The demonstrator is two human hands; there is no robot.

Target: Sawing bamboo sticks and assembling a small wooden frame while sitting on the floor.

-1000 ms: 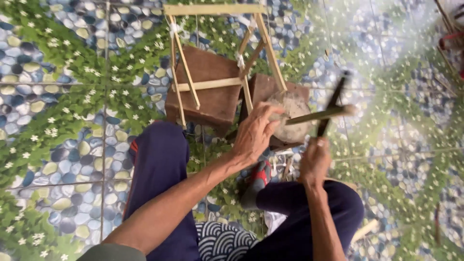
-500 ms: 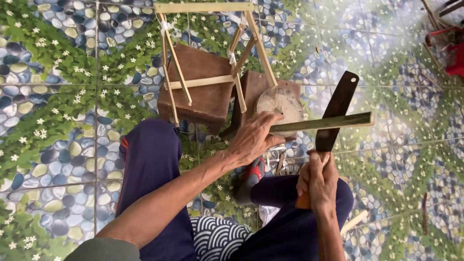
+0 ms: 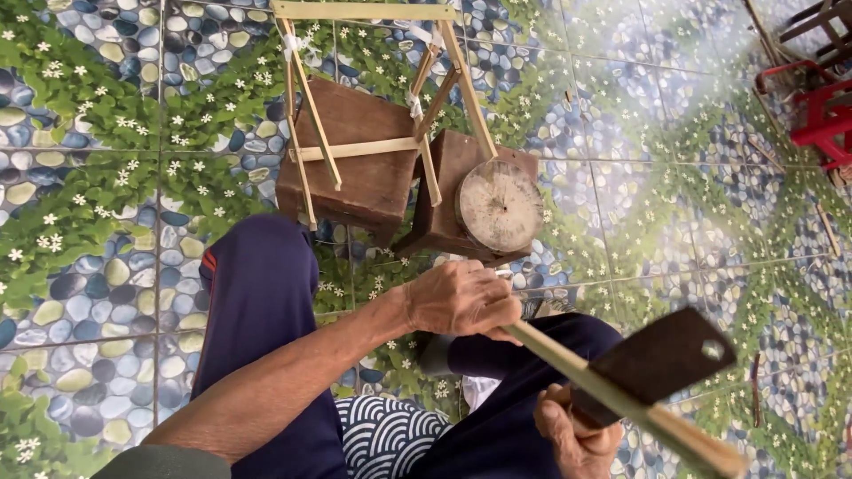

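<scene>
Right now my left hand (image 3: pixel 461 300) is closed around one end of a long bamboo strip (image 3: pixel 621 401), fingers curled over it just above my knee. From that grip the strip runs away from me toward the lower right, its long axis slanting down across my right leg until the far end leaves the picture near the bottom corner. My right hand (image 3: pixel 575 436) sits lower and nearer that far end, wrapped tight around the handle of a cleaver (image 3: pixel 661 359). The dark, flat blade of the cleaver points up and to the right, and it lies just against the strip, crossing it at a shallow angle a little way past my right hand; whether the edge actually bites into the bamboo I cannot tell from here. So the strip is pinned between the two grips, the left at its near end and the right beside its middle, with the right hand the closer one to the free length. Beyond my knees, well apart from both hands, a wooden stool (image 3: pixel 355 160) stands on the patterned tile floor (image 3: pixel 106 177) with a light bamboo frame (image 3: pixel 373 80) propped over it, and a round chopping block (image 3: pixel 500 206) rests on a second, darker stool just beside.
</scene>
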